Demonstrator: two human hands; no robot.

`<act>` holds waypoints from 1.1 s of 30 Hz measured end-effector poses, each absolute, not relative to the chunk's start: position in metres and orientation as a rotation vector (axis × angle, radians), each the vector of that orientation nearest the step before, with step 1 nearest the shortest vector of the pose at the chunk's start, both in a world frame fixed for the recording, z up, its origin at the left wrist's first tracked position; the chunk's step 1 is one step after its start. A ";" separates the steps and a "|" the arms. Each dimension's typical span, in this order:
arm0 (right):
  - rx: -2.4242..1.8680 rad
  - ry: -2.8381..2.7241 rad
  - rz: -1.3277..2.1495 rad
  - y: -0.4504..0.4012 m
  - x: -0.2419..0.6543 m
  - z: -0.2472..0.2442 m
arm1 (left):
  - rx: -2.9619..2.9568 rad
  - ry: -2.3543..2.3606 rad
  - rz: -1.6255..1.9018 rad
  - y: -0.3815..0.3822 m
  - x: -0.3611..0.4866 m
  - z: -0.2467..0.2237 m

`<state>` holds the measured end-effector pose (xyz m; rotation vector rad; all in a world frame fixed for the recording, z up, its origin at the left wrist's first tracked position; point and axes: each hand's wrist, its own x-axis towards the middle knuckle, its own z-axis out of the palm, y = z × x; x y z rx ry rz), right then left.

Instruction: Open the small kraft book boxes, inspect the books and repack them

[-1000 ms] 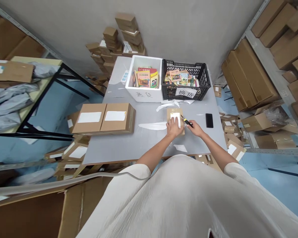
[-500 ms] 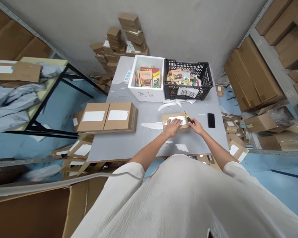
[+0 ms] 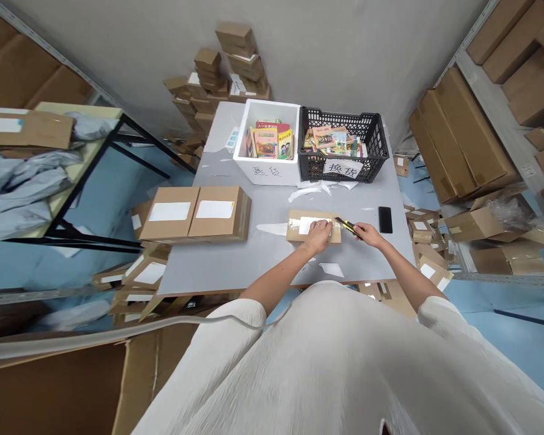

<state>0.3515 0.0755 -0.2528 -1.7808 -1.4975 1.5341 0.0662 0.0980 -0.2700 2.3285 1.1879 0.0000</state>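
A small taped cardboard box (image 3: 294, 232) with a white label (image 3: 305, 224) lies on the grey table, right of its middle. My left hand (image 3: 318, 236) rests on top of this box, fingers laid over the label and holding nothing. Closed around a black and yellow box cutter (image 3: 347, 226) is my right hand (image 3: 367, 234), just beyond the box's right end. The cutter's tip points left, at the box's right end; whether it touches the cardboard I cannot tell.
Two labelled cartons (image 3: 215, 219) stand at the table's left. Behind are a white foam bin (image 3: 267, 174) and a black crate (image 3: 381, 151), both holding books. A phone (image 3: 385, 220) lies to the right, and paper scraps (image 3: 331, 269) near the front edge.
The box has shifted slightly left and turned a little. My right hand has moved right, and the box cutter now slants flat toward the box instead of pointing upward.
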 end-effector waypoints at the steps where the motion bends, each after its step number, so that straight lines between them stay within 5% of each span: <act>1: -1.788 -1.548 1.517 0.076 0.358 -0.249 | 2.323 1.195 -0.009 0.099 0.068 -0.271; 19: -1.689 -2.566 0.967 0.127 0.371 -0.248 | 2.320 1.188 0.017 0.101 0.065 -0.273; 33: -1.743 -1.809 1.817 0.092 0.381 -0.249 | 2.258 1.208 -0.044 0.105 0.064 -0.263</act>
